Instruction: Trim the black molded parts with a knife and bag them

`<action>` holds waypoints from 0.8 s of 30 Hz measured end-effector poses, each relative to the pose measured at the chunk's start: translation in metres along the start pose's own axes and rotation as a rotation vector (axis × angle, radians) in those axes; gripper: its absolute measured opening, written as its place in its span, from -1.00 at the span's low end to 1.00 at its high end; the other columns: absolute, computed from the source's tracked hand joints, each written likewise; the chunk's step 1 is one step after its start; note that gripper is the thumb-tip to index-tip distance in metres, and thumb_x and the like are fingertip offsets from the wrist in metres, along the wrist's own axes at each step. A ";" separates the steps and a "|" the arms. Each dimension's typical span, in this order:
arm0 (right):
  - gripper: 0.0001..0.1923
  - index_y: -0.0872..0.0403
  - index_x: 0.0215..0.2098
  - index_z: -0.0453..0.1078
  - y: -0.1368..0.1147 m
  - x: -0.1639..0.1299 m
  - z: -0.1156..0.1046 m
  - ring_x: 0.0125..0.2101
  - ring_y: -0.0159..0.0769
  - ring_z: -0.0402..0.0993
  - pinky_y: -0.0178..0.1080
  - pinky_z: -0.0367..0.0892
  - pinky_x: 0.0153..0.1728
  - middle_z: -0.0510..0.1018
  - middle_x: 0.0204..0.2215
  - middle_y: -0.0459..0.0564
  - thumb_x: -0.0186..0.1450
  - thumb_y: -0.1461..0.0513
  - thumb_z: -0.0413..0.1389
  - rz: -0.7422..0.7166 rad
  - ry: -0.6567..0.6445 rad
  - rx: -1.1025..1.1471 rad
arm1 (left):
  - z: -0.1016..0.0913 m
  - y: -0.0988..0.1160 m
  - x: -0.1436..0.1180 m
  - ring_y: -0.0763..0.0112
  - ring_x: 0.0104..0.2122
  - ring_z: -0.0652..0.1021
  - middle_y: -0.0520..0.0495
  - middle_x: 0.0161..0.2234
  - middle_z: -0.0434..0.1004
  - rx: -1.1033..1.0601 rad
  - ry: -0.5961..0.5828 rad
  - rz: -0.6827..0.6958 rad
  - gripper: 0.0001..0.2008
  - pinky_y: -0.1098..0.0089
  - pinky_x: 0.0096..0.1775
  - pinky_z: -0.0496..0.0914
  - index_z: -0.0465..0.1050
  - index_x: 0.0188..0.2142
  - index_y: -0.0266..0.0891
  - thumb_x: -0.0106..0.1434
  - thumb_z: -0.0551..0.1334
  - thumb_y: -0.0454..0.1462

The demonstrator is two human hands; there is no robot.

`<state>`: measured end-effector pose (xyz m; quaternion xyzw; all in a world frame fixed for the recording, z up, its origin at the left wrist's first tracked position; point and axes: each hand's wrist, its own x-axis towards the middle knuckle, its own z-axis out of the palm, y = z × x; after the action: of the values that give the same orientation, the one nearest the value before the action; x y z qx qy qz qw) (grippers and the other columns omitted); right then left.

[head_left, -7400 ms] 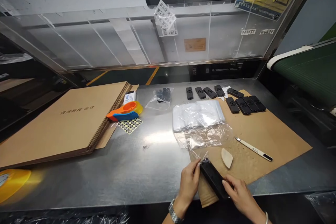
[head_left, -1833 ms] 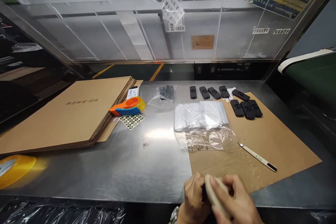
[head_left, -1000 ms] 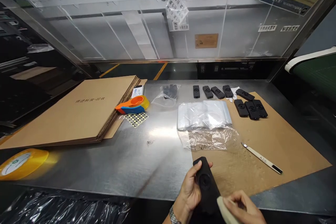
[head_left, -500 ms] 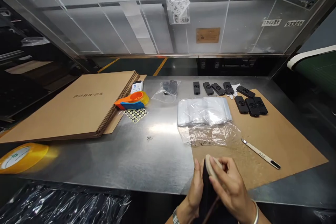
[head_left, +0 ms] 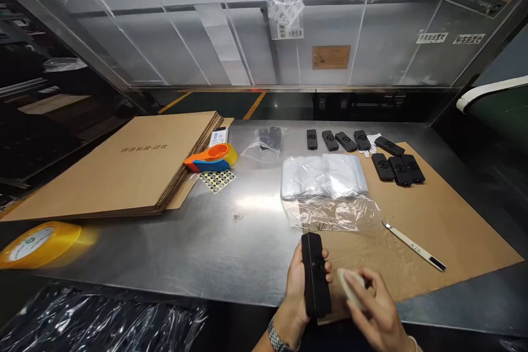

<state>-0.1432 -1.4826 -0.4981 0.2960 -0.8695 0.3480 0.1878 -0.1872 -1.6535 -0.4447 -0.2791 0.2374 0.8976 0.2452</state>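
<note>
My left hand [head_left: 295,285] is wrapped round a black oblong device [head_left: 315,278], held upright over the table's front edge with its round detail turned to the right. To the right of it, my right hand [head_left: 378,311] pinches a cream-coloured rounded pad [head_left: 350,287], slightly blurred. A small gap separates the pad from the device. Below and behind both hands lies a flat brown cardboard sheet [head_left: 462,231]. On that sheet, a pale-handled craft knife [head_left: 414,246] marked A26 rests right of my hands.
Several similar black devices [head_left: 383,168] lie at the back right, near a white glove [head_left: 373,143]. Clear plastic bags [head_left: 324,176] are stacked mid-table. Leftward are an orange-and-blue tape dispenser [head_left: 211,158], a sticker sheet [head_left: 217,180], flat cartons [head_left: 124,165] and a yellow tape roll [head_left: 41,245].
The pad has come away from the black device and moved right with my right hand. My left hand has turned the device, so its side with the round detail now shows.
</note>
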 end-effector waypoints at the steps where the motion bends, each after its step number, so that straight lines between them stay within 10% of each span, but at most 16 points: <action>1: -0.50 0.09 0.18 0.13 0.013 -0.001 0.000 -0.10 -0.16 0.27 -0.18 0.37 -0.19 0.21 -0.09 0.17 0.26 0.34 -0.03 0.087 -0.004 -0.049 | 0.001 -0.003 -0.002 0.51 -0.58 0.34 -0.02 -0.47 0.33 0.056 0.027 0.088 -0.64 0.51 -0.55 0.22 0.26 -0.34 -0.28 0.25 0.01 -0.01; 6: -0.60 0.06 0.08 0.28 0.042 0.013 -0.008 -0.17 -0.06 0.29 0.02 0.34 -0.20 0.32 -0.17 0.16 0.28 0.16 0.00 0.337 0.022 -0.233 | -0.002 -0.020 -0.011 0.48 -0.35 0.39 0.01 -0.30 0.33 0.566 -0.045 0.374 -0.72 0.49 -0.34 0.29 0.22 -0.22 -0.16 0.19 0.18 -0.07; 12: -0.65 -0.07 0.09 0.18 -0.003 0.040 -0.030 -0.28 -0.34 0.37 -0.29 0.37 -0.27 0.34 -0.17 0.01 0.33 0.20 -0.05 0.422 -0.032 0.407 | -0.009 -0.023 -0.021 0.34 -0.01 0.32 -0.06 -0.05 0.33 1.081 -0.202 0.571 -0.70 0.38 0.05 0.15 0.25 -0.06 -0.12 0.21 0.18 -0.30; 19: -0.79 -0.11 -0.07 0.29 -0.010 0.052 -0.044 -0.35 -0.45 0.30 -0.40 0.29 -0.40 0.29 -0.23 -0.08 0.32 0.20 0.00 0.504 -0.164 0.781 | 0.003 -0.023 -0.037 0.27 -0.07 0.43 -0.21 -0.04 0.39 0.940 -0.298 0.473 -0.31 0.24 0.03 0.23 -0.25 0.19 -0.18 0.20 0.17 -0.31; 24: -0.85 -0.04 -0.16 0.35 -0.009 0.055 -0.048 -0.32 -0.41 0.29 -0.34 0.26 -0.35 0.28 -0.26 -0.05 0.30 0.19 0.03 0.496 -0.196 0.877 | -0.001 -0.024 -0.039 0.20 -0.03 0.42 -0.25 -0.02 0.38 0.863 -0.238 0.387 -0.45 0.27 0.00 0.27 0.05 0.09 -0.23 0.16 0.22 -0.23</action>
<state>-0.1731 -1.4749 -0.4317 0.1631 -0.6993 0.6847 -0.1245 -0.1451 -1.6477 -0.4277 0.0017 0.6059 0.7720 0.1923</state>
